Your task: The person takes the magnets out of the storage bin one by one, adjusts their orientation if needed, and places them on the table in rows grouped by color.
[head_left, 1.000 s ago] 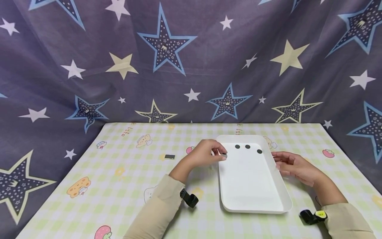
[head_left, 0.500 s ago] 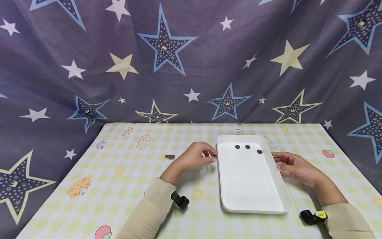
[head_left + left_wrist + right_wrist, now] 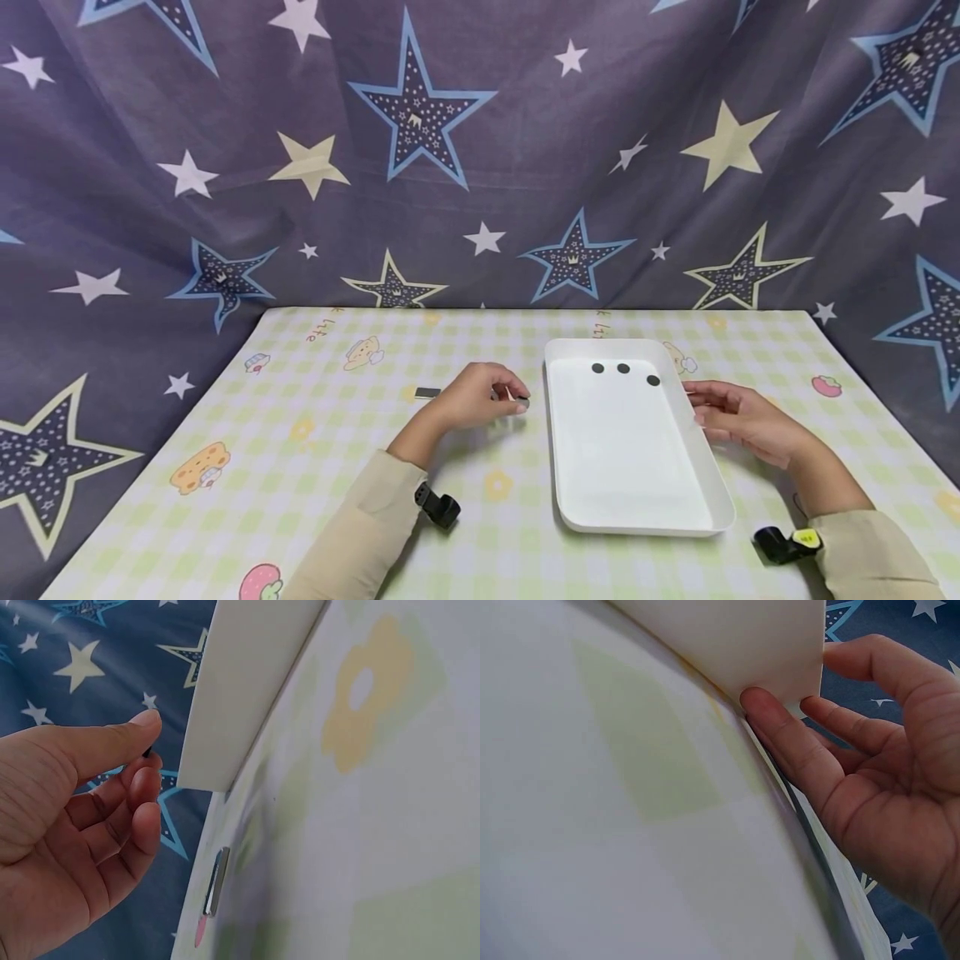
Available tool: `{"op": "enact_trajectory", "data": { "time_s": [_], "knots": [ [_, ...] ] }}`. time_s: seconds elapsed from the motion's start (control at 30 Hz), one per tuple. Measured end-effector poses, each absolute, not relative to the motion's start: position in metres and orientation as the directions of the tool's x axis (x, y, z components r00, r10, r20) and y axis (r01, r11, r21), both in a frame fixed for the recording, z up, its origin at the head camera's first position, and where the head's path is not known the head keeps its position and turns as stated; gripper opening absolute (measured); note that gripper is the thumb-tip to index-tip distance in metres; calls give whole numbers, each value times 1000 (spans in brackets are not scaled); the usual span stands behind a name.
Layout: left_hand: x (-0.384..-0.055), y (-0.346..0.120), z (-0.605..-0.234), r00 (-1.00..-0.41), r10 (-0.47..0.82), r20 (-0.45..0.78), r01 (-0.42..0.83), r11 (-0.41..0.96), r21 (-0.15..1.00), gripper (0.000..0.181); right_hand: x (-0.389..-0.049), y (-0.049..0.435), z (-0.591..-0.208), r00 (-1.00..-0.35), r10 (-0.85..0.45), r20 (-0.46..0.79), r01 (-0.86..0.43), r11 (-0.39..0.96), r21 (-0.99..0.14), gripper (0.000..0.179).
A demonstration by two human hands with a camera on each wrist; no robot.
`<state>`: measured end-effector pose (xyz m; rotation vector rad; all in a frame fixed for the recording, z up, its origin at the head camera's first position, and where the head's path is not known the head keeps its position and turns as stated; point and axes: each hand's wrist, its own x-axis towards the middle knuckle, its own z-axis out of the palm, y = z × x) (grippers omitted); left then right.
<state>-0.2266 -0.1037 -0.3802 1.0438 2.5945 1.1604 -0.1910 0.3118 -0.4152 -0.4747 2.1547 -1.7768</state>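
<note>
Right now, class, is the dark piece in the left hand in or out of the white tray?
Out: the left hand pinches the dark piece, left of the white tray.

**Our left hand [image 3: 480, 396] pinches; our right hand [image 3: 753, 425] reaches out loosely**

Both our forearms [image 3: 360, 533] come in from the bottom edge, bent at the wrists and angled inward toward each other. At the left, our thumb [image 3: 124, 742] stretches nearly straight and meets the index finger in a fingertip pinch, while the other visible fingers curl loosely toward the palm [image 3: 45, 855]. At the right, our fingers [image 3: 799, 739] extend, slightly bent and spread apart, with the palm facing inward.
</note>
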Motion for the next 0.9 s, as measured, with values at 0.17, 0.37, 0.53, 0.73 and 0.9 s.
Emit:
{"op": "enact_trajectory", "data": {
  "time_s": [0.17, 0.37, 0.53, 0.73, 0.9],
  "knots": [
    [-228, -108, -383, -769, 629, 119, 518, 502, 693, 9, -190, 312, -415, -900, -434, -32, -53, 182, -982, 56],
    [-228, -116, -385, -762, 641, 90, 507, 505, 699, 7, -190, 312, -414, -901, -431, -45, -43, 193, -980, 57],
    [-230, -120, -389, -756, 652, 63, 499, 512, 699, 7, -190, 311, -414, -903, -428, -45, -45, 198, -979, 57],
    [-233, -123, -395, -740, 672, 31, 516, 536, 668, 7, -190, 311, -414, -904, -426, -42, -48, 199, -979, 57],
    [-234, -124, -396, -718, 696, 31, 542, 530, 653, 8, -189, 311, -413, -905, -424, -50, -41, 202, -979, 57]
  ]
}}
